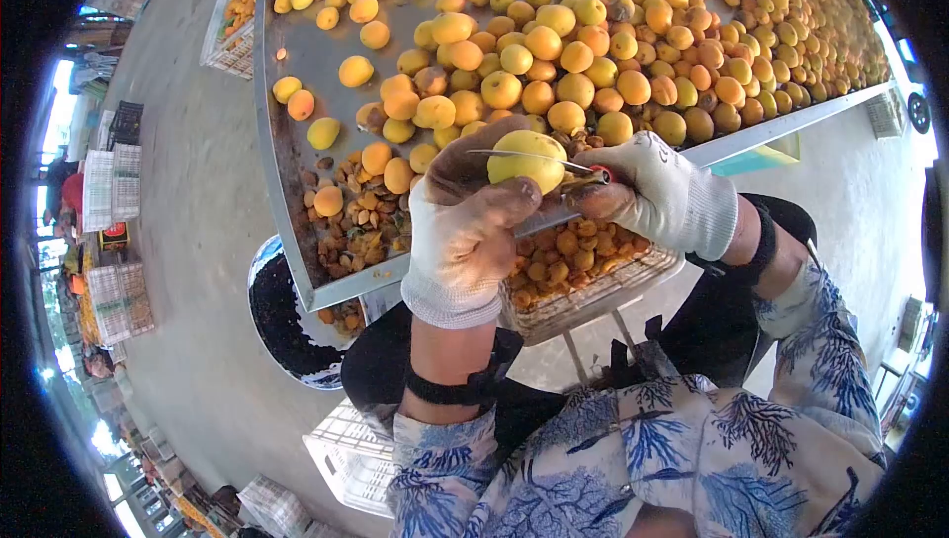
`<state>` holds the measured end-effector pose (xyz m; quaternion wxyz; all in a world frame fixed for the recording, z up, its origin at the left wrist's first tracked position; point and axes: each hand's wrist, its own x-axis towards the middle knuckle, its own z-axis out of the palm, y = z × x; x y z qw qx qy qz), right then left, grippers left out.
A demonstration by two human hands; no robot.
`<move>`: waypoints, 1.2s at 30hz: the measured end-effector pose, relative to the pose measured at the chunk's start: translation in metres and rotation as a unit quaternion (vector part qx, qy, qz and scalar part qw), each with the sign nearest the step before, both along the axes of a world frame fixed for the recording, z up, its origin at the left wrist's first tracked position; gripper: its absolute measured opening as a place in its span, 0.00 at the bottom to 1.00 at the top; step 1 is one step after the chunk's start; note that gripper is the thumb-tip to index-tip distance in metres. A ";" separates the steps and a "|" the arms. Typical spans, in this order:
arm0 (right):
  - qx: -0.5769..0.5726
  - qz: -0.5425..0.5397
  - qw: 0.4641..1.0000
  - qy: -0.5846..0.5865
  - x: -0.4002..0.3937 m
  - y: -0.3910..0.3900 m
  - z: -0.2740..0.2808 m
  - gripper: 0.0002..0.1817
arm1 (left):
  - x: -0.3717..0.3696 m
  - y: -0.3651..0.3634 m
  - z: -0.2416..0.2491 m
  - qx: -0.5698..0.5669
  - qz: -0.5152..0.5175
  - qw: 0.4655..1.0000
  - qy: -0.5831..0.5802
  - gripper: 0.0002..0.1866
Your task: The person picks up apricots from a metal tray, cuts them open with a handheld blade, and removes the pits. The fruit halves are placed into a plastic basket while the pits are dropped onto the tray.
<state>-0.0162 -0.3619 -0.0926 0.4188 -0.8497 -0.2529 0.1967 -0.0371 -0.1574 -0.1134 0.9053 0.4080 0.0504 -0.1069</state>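
A yellow-green apricot (526,165) is held between the thumb and fingers of my gloved left hand (470,212). My right hand (657,192), also in a white glove with a stained thumb, is closed around a small knife (591,176) with a reddish handle end. Its thin blade lies across the upper part of the apricot. Both hands are over the near edge of a metal table (297,167) heaped with apricots (583,54). Brown pits and scraps (368,212) lie at the table's near left corner.
Below my hands stands a crate (583,291) of halved apricots. A round tub (282,311) with dark contents is on the floor at left, near a white crate (351,459). Another crate (237,24) stands beyond the table's left side. Stacked crates (114,182) line the far left.
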 end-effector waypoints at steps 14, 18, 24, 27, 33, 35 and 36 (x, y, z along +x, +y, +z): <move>0.033 -0.100 0.994 -0.043 -0.011 0.019 -0.019 0.24 | 0.008 -0.021 0.009 0.230 0.085 0.968 -0.050 0.17; 0.086 -0.117 0.988 0.044 -0.012 0.032 -0.019 0.27 | 0.012 -0.027 0.006 0.181 0.115 0.977 -0.021 0.19; 0.205 -0.095 0.948 0.222 -0.010 0.029 -0.010 0.35 | 0.017 -0.024 0.006 0.223 0.081 0.971 0.026 0.18; 0.206 -0.093 0.948 0.223 -0.002 0.025 -0.010 0.37 | 0.018 -0.029 0.012 0.205 0.074 0.976 -0.006 0.16; 0.179 -0.119 0.971 0.106 -0.006 0.028 -0.013 0.27 | 0.022 -0.037 -0.002 0.207 0.175 0.960 -0.068 0.18; 0.152 -0.131 0.976 0.083 -0.007 0.032 -0.014 0.24 | 0.023 -0.035 0.003 0.180 0.212 0.960 -0.041 0.22; 0.145 -0.144 0.978 0.043 -0.007 0.035 -0.015 0.21 | 0.024 -0.032 0.001 0.180 0.213 0.959 -0.041 0.22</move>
